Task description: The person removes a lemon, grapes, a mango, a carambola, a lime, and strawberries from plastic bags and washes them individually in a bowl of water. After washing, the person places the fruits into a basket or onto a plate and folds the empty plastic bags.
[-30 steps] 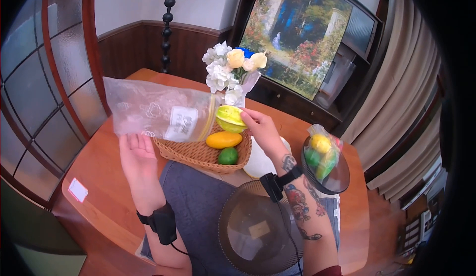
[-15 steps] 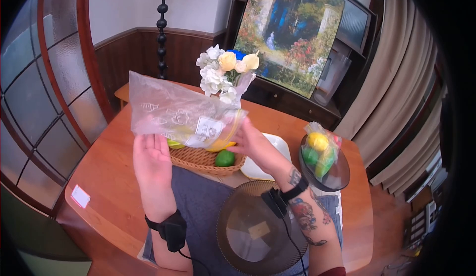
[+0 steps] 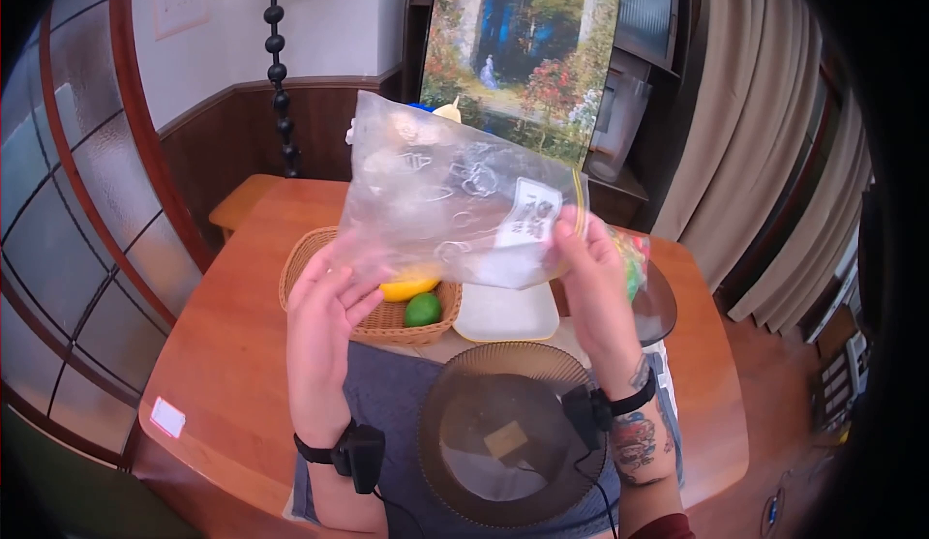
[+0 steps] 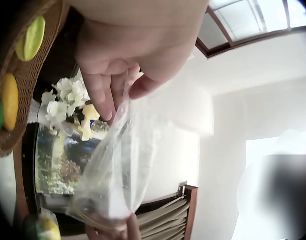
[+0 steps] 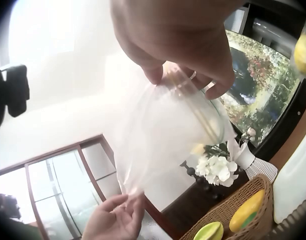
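A clear zip bag (image 3: 455, 200) with white printing and a white label is stretched between my two hands, looking flat with no fruit in it. My left hand (image 3: 324, 316) pinches its lower left corner between thumb and fingers. At the other end, my right hand (image 3: 597, 283) grips the yellow-striped zip edge. Behind and below the bag stands a wicker basket (image 3: 293, 273). Inside are a yellow mango (image 3: 408, 290), a round green fruit (image 3: 423, 311) and a yellow-green star fruit (image 5: 209, 231), the last hidden in the head view.
A white tray (image 3: 505, 316) lies right of the basket. Nearer is a ribbed glass plate (image 3: 434, 423) on a dark cloth (image 3: 377, 374). At right, a dark bowl (image 3: 661, 312) holds bagged fruit. White flowers (image 5: 218, 170) in a vase stand behind; a small card (image 3: 167, 417) lies front left.
The star fruit has gone from my right hand into the basket. My right hand now grips the bag's zip edge, and both hands have raised the bag and moved it right.
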